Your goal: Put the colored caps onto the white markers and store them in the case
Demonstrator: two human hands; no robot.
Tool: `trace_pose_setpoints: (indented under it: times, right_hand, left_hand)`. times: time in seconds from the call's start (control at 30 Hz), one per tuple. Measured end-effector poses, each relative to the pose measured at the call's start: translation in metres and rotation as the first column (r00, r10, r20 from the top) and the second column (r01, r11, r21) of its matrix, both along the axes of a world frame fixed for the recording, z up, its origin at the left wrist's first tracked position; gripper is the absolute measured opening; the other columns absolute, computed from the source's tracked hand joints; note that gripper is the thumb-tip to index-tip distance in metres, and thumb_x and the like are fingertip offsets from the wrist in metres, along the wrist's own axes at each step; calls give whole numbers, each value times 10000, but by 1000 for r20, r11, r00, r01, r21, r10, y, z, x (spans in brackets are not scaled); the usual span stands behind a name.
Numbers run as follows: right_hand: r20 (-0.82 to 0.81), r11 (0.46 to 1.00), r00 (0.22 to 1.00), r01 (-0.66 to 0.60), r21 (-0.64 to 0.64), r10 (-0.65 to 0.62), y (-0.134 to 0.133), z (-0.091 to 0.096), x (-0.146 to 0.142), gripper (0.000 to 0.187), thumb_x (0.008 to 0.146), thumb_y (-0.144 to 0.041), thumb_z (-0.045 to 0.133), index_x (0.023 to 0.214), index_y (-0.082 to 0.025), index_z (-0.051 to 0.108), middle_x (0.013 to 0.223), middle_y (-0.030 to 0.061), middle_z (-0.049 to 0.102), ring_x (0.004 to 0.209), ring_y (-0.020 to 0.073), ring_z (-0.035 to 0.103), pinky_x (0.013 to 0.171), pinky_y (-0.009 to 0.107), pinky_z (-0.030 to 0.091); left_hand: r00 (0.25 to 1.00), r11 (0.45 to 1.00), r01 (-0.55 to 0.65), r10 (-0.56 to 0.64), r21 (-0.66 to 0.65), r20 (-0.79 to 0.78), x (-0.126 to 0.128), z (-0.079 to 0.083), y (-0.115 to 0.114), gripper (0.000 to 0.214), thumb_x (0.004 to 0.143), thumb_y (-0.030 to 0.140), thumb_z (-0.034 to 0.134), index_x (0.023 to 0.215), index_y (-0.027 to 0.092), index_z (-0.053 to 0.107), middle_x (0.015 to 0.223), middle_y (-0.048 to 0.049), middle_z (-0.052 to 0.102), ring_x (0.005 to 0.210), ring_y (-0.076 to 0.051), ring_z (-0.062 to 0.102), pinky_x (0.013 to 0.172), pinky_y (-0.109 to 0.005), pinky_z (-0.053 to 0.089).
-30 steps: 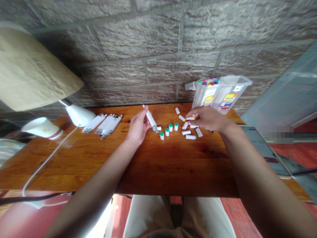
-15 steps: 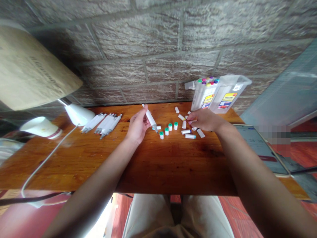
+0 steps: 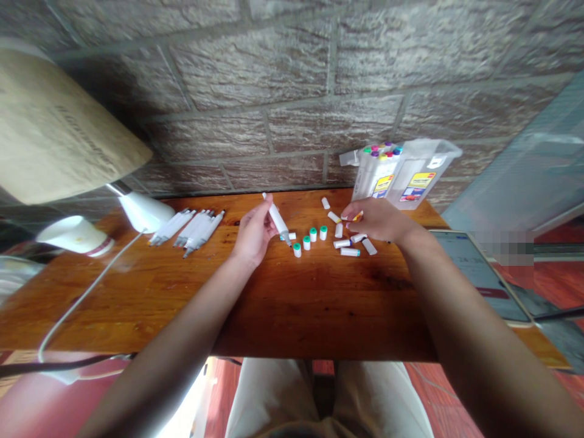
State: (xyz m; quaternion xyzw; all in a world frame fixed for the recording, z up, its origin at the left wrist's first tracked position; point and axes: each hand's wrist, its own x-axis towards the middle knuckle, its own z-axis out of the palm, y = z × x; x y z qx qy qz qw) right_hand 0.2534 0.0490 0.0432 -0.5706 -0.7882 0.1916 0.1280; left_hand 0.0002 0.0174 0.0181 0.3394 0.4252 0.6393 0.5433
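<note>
Hands: 2, left (image 3: pixel 256 236) and right (image 3: pixel 373 219). Marker (image 3: pixel 279 220) in the left: 1. Green-topped caps (image 3: pixel 323 233), standing: 4. Lying caps (image 3: pixel 350 252): 1 by the marker's tip; 7 plain to see about the right hand; yellow-orange bits at its fingers, number unclear. Spare markers (image 3: pixel 203 231): 2 bunches, overlapping too much to count singly. Clear case (image 3: pixel 422 164): 1, in 2 parts side by side. Yellow labels (image 3: pixel 422 180): 2. Coloured ends (image 3: pixel 367 150) in the case: 7 at least, small. Worktop (image 3: pixel 292 304): 1. Lamp (image 3: pixel 68 128): 1. Cup (image 3: pixel 73 235): 1. Phone (image 3: pixel 479 274): 1.
</note>
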Motion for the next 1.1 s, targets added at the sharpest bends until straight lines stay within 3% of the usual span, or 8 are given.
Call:
trace_pose_setpoints:
  times: [0.27,0.5,0.8,1.1]
  right_hand:
    - [-76,941,965,-262,-215,252,-2,10,9,133,771,-219,703,843,-218,815,843,1,795,803,181,725,697,237,518]
    - [-21,928,970,-240,-284,244,-2,4,5,113,712,-161,709,780,-199,792,745,-5,760,701,167,687,591,229,462]
    - [-79,928,964,-266,-260,254,1,-3,6,122,645,-278,758,741,-207,784,720,0,749,654,172,676,543,224,465]
    - [-51,932,967,-255,-258,251,-1,2,5,114,725,-231,703,790,-199,790,765,7,768,723,174,701,611,235,487]
  left_hand:
    - [1000,1000,-12,12,2,-5,0,0,0,449,644,501,879,665,168,578,555,63,490,458,-48,418,461,-174,398]
    - [1000,1000,4,-4,7,-3,1,0,0,441,637,490,883,669,165,587,547,65,488,454,-47,418,453,-169,398]
    - [1000,1000,-17,17,-1,5,0,0,1,441,650,487,882,668,168,577,561,61,487,459,-48,412,453,-171,394]
    - [1000,1000,-5,5,12,0,0,-1,1,447,636,485,889,652,166,576,566,56,494,467,-49,417,454,-171,390]
